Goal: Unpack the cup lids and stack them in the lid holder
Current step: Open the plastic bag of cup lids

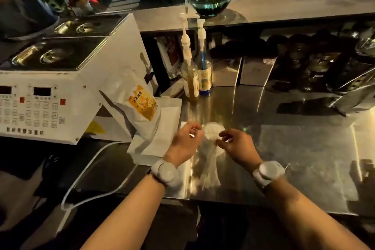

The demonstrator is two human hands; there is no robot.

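A clear plastic sleeve of white cup lids lies on the steel desk, its round end pointing away from the person. The left hand pinches the wrapping at that end with curled fingers; the right hand pinches it from the other side. Both wrists carry white bands. Left of the sleeve leans a white paper bag with an orange label, against a white keypad machine. Beyond the sleeve stand two pump bottles.
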